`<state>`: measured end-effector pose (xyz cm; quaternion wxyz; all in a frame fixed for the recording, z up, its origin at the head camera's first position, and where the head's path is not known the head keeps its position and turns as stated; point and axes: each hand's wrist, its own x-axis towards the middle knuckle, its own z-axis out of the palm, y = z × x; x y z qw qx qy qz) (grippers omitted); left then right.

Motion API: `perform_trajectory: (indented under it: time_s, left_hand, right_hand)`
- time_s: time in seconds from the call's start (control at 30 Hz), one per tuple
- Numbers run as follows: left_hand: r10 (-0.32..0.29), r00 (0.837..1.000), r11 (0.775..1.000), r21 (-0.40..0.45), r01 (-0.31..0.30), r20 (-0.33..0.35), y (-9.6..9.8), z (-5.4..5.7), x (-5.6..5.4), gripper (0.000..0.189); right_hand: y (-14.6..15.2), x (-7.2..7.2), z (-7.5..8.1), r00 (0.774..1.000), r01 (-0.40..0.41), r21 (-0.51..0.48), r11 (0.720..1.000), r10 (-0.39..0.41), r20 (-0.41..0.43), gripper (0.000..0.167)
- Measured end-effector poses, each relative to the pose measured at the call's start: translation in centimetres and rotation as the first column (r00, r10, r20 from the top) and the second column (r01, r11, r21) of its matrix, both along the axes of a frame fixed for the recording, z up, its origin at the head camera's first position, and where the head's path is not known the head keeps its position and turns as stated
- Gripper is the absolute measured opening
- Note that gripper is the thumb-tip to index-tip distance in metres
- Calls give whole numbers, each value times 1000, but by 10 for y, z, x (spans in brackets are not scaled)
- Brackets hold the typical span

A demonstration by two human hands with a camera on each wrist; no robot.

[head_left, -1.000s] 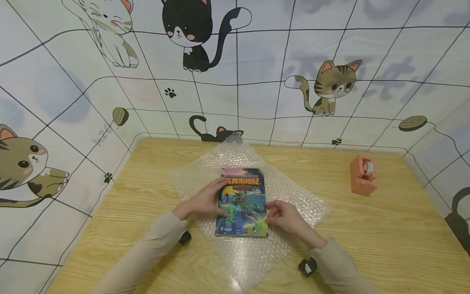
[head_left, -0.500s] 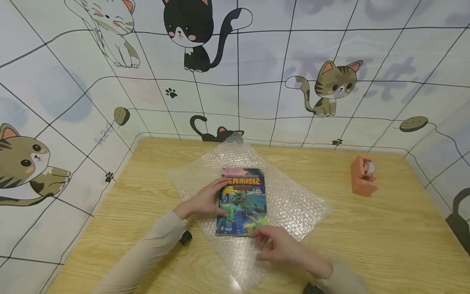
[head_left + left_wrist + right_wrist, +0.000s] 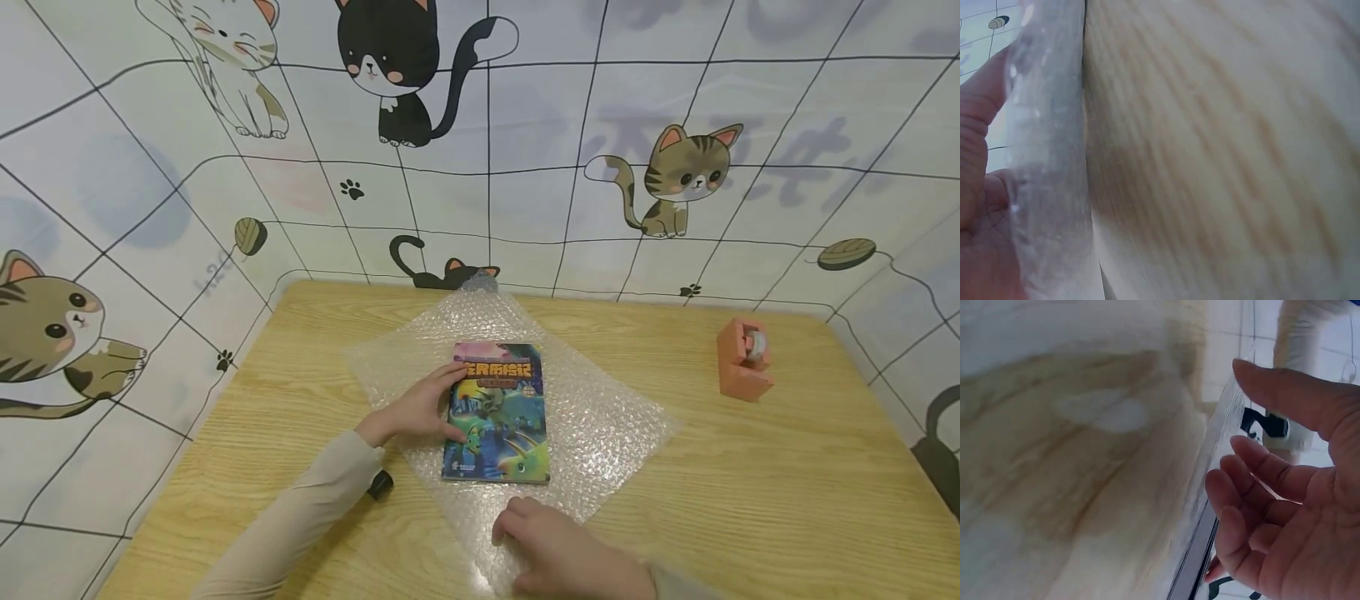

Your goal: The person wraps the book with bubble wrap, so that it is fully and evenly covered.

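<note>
A colourful paperback book with dinosaurs on its cover lies on a sheet of bubble wrap, which is spread cornerwise on the table. My left hand rests on the book's left edge, thumb and fingers spread. In the left wrist view, the bubble wrap stands in front of part of that hand. My right hand is over the wrap's near corner, in front of the book. The right wrist view shows its thumb and bent fingers apart, nothing between them, beside the wrap's edge.
An orange tape dispenser with a roll of tape stands at the right on the wooden table. A cloth backdrop printed with cats and grid lines rises behind and at both sides.
My right hand has left the book's right edge and moved toward me, down to the near corner of the bubble wrap. The left hand and the book have stayed in place.
</note>
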<state>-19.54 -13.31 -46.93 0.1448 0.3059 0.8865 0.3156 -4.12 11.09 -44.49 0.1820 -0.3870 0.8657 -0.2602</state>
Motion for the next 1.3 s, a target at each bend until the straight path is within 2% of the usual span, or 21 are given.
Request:
perform_trajectory:
  time_s: [0.13,0.2,0.3,0.37,0.43,0.53,0.6,0.63,0.77,0.87,1.07,1.3]
  left_hand:
    - [-1,1000,1000,-2,1,6,0,-1,0,105]
    - [-2,1000,1000,2,2,6,0,-1,-1,105]
    - [-1,1000,1000,10,1,10,1,0,-1,105]
    - [-1,1000,1000,13,1,10,1,0,-1,105]
    - [1,1000,1000,8,-2,9,1,0,-1,105]
    - [5,1000,1000,1,-5,0,0,-1,-1,105]
    - [8,1000,1000,-5,-8,-5,0,-1,-1,104]
    - [9,1000,1000,-8,-9,-6,0,-1,-1,105]
    - [8,1000,1000,-3,-8,-2,0,-1,-1,105]
    - [6,1000,1000,-1,-6,-3,0,-1,-1,105]
    - [2,1000,1000,0,-2,-10,0,-2,-1,105]
    - [2,1000,1000,4,-2,0,0,0,0,103]
  right_hand:
    - [-3,3,-3,992,-34,56,998,41,-120,43]
    - [-5,6,-4,979,-30,67,997,42,-197,39]
    - [-6,8,-4,964,-14,46,999,26,-265,31]
    - [-5,7,-3,956,-3,-15,1000,-2,-292,22]
    - [-5,4,0,937,-12,-112,994,-28,-349,14]
    - [-5,-5,6,892,-33,-246,969,-82,-445,14]
    - [-6,-14,13,864,-26,-285,958,-122,-488,16]
    - [-6,-18,17,863,-10,-291,957,-139,-485,17]
    - [-8,-33,30,883,85,-282,956,-204,-424,13]
    - [-9,-45,34,898,144,-273,951,-242,-368,10]
    - [-9,-68,30,920,240,-289,927,-312,-238,8]
    - [-9,-93,17,928,336,-302,892,-368,-52,6]
